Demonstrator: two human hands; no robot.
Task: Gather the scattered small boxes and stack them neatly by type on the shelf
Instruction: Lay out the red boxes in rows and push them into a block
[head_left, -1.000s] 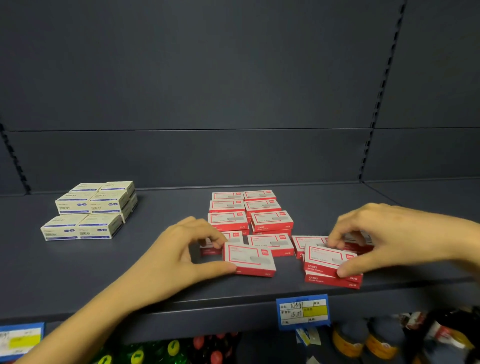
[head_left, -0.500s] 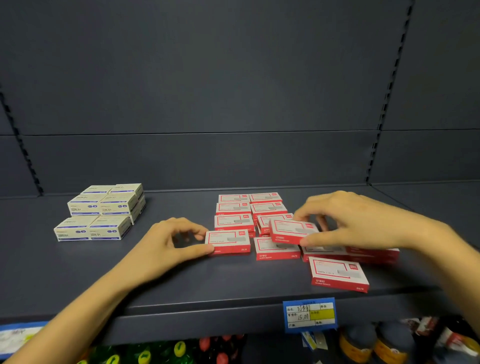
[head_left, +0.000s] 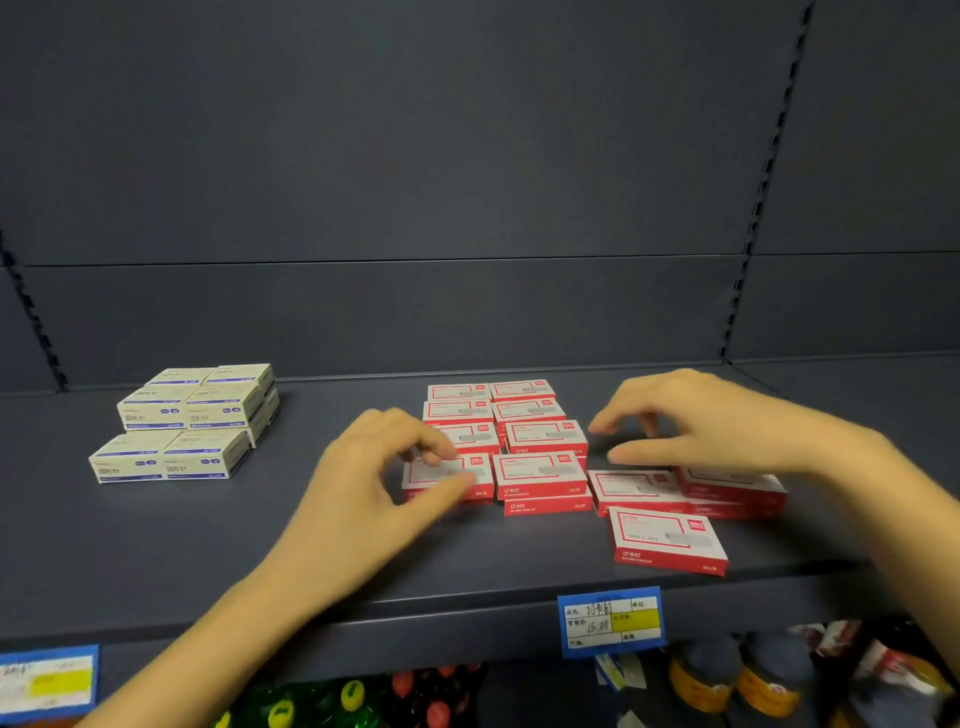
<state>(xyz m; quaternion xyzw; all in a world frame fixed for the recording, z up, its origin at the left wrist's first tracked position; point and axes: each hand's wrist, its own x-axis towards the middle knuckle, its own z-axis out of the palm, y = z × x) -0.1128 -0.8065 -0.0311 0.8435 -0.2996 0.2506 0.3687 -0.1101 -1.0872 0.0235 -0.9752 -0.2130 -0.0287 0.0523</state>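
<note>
Red boxes (head_left: 511, 415) sit in two tidy columns at the middle of the shelf (head_left: 156, 545), some of them two high. The left hand (head_left: 374, 488) pinches the front-left box (head_left: 447, 475) of that block, with its thumb on the near edge and its fingertips over the far edge, so its grip is closed on that box. The right hand (head_left: 717, 426) hovers just right of the columns with its fingers loosely bent, its grip holding nothing. Below it lies a side heap (head_left: 644, 491) of red boxes, and one loose box (head_left: 667, 540) lies askew near the shelf's front edge. White boxes (head_left: 192, 415) are stacked well apart at the left. A blue price tag (head_left: 610, 621) hangs on the shelf lip.
</note>
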